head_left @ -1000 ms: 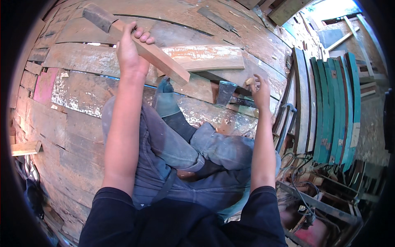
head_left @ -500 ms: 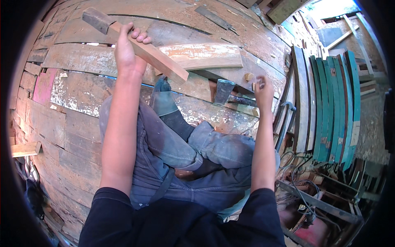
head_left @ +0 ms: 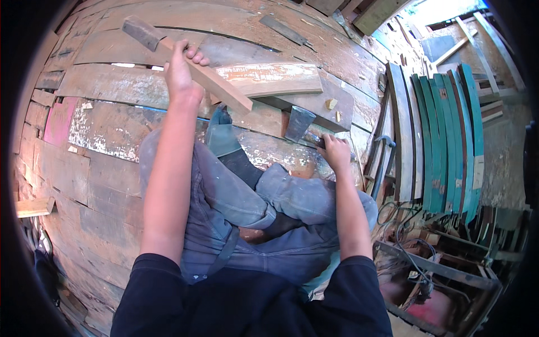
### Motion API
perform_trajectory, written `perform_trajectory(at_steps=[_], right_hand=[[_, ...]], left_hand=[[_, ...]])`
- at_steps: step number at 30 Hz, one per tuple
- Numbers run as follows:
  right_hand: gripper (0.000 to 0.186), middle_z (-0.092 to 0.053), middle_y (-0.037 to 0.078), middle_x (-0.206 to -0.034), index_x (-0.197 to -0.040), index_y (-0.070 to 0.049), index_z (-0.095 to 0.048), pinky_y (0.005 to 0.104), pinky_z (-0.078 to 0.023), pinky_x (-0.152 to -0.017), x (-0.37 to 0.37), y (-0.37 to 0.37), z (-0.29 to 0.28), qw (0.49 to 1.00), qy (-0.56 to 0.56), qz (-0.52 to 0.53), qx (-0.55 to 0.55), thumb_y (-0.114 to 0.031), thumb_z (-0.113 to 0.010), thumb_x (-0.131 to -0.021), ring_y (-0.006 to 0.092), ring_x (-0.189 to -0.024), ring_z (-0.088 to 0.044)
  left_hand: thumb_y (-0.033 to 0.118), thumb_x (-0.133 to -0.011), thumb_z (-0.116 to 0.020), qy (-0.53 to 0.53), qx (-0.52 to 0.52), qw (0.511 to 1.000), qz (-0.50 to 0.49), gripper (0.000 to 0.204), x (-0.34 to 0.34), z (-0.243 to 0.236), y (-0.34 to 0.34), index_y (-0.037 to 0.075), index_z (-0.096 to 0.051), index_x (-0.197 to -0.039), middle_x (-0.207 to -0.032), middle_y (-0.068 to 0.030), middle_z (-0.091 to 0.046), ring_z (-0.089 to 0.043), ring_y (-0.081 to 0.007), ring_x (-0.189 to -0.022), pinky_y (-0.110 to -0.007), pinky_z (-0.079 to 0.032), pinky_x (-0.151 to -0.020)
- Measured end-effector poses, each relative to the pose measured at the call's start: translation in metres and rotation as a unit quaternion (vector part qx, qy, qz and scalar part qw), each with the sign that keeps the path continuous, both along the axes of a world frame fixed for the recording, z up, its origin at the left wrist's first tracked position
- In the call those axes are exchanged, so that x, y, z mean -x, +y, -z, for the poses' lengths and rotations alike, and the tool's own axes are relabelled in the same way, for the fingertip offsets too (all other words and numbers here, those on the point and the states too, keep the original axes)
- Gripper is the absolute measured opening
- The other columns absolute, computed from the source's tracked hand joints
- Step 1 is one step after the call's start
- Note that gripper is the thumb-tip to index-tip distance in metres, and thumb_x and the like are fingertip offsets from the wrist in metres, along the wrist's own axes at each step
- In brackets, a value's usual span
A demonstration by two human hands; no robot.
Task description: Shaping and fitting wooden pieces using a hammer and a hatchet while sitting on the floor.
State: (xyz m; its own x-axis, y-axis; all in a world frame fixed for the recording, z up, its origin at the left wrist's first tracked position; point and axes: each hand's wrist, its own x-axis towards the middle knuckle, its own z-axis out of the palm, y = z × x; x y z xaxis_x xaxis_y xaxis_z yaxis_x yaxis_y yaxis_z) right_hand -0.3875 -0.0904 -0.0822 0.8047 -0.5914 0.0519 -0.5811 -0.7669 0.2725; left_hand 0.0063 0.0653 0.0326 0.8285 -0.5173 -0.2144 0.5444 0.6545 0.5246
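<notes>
My left hand [head_left: 184, 73] is closed round a long squared piece of wood [head_left: 227, 90], held at a slant, its darker end [head_left: 143, 33] up at the far left. My right hand [head_left: 335, 151] has its fingers wrapped round the handle of a hatchet [head_left: 300, 122]. The hatchet's broad metal head lies beside a thick wooden block [head_left: 341, 101]. On that block rests a curved board [head_left: 275, 78] with flaking pale paint. Two small wood chips [head_left: 331, 104] lie on the block near its right end.
My crossed legs [head_left: 236, 185] are on the plank floor [head_left: 106, 174]. Curved green boards [head_left: 449, 140] stand at the right with a blue-grey bar [head_left: 382, 163] nearer me. A metal frame with cables [head_left: 426, 269] sits at lower right. A flat offcut [head_left: 286, 29] lies at the far side.
My right hand has come down and left from above the block onto the hatchet handle. A wood chip now lies on the block. My left hand still holds the wood, slightly shifted.
</notes>
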Motion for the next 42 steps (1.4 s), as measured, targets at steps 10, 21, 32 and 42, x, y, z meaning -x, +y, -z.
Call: perform_trajectory(at_steps=[10,21,32,42], right_hand=[[0.033,-0.068,0.012,-0.086,-0.100,-0.004,-0.064,0.0391,-0.050,-0.066,-0.005,0.054,-0.139,0.958,-0.257,0.125,0.011,-0.030,-0.073,-0.081,0.0324,-0.077,-0.066],[0.010,-0.046,-0.003,-0.060,-0.092,-0.004,-0.053,0.0218,-0.030,-0.037,0.028,0.129,-0.095,0.668,-0.581,0.304,-0.351,-0.013,-0.056,-0.096,0.0048,-0.043,-0.041],[0.022,-0.048,0.001,-0.062,-0.102,-0.003,-0.047,0.0239,-0.037,-0.038,0.012,0.107,-0.165,0.656,-0.720,0.130,-0.185,-0.024,-0.047,-0.102,0.0080,-0.043,-0.044],[0.036,-0.045,0.005,-0.070,-0.116,-0.001,-0.033,0.0242,-0.032,-0.037,-0.029,0.047,-0.298,0.648,-0.754,-0.084,-0.064,-0.031,-0.047,-0.101,0.0097,-0.044,-0.040]], left_hand=[[0.013,-0.088,-0.059,-0.001,0.028,1.000,0.006,0.016,-0.008,0.008,0.002,0.005,-0.045,-0.085,-0.071,-0.0014,-0.041,-0.043,-0.0114,-0.061,-0.028,-0.041,-0.053],[0.014,-0.089,-0.059,-0.023,0.006,1.000,0.001,0.017,0.005,0.004,0.001,0.006,-0.044,-0.086,-0.068,-0.0006,-0.043,-0.043,-0.0106,-0.059,-0.028,-0.041,-0.052],[0.012,-0.090,-0.058,-0.033,0.008,0.999,0.021,0.016,0.010,0.008,-0.007,0.005,-0.044,-0.087,-0.069,-0.0008,-0.042,-0.042,-0.0109,-0.059,-0.027,-0.041,-0.051],[0.012,-0.088,-0.059,-0.035,0.018,0.999,0.037,0.016,-0.002,0.015,-0.008,0.005,-0.046,-0.084,-0.070,-0.0008,-0.041,-0.042,-0.0112,-0.062,-0.027,-0.040,-0.053]])
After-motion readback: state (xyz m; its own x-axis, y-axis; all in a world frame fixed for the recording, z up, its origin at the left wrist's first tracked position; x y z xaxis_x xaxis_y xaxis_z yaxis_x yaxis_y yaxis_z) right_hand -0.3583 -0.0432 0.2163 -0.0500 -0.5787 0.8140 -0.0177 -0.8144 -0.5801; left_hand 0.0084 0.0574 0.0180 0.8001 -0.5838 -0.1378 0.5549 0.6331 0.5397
